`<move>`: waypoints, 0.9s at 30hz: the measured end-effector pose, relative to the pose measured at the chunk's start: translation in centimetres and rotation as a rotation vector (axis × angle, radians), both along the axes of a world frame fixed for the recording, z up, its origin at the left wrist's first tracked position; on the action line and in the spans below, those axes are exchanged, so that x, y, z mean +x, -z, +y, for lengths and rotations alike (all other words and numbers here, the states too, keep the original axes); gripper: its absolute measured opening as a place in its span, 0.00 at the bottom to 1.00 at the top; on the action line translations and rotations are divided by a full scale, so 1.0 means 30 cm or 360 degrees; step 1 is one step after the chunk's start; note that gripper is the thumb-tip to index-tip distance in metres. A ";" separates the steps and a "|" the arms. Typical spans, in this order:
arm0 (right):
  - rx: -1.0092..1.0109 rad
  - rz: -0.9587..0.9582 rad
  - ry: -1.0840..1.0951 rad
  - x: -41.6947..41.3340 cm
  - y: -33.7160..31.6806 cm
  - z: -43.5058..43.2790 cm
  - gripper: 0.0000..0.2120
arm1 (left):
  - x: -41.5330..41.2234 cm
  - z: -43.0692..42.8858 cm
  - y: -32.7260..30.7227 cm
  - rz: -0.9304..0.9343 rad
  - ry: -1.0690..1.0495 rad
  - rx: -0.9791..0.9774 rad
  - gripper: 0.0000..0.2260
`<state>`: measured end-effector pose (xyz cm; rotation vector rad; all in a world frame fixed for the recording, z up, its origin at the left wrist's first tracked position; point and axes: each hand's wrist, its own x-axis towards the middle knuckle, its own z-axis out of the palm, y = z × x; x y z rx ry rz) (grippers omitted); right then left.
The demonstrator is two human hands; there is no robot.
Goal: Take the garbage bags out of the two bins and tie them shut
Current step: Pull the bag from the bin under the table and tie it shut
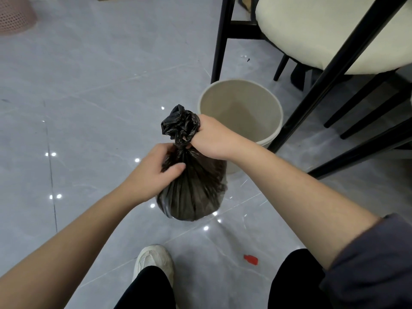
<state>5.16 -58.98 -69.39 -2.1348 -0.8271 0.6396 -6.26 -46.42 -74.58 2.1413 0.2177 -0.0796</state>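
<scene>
Above the floor (89, 97), the right hand (211, 137) grips the black garbage bag (194, 188) by its twisted neck, keeping it closed, while the left hand (156, 170) pinches below to steady the knot.

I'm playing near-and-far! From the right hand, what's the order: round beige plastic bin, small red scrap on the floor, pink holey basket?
1. Round beige plastic bin, just behind the right hand gripping the black plastic bag.
2. Small red scrap, on the floor near the person's feet.
3. Pink holey basket, far top-left corner.
</scene>
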 end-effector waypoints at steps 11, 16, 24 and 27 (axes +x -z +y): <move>0.0028 0.0046 -0.0008 -0.001 0.026 0.014 0.13 | 0.034 0.022 0.070 0.0111 -0.0215 0.0558 0.21; 0.0022 0.0072 -0.0053 -0.017 0.016 0.036 0.14 | 0.031 0.070 0.062 0.0021 -0.0616 0.0881 0.16; 0.0083 0.0108 0.0036 -0.007 0.008 0.064 0.08 | -0.021 0.083 0.020 0.0062 -0.0274 0.0024 0.21; 0.0051 0.0154 0.0012 -0.003 0.013 0.060 0.07 | -0.022 0.082 0.044 0.0146 -0.0173 0.0034 0.27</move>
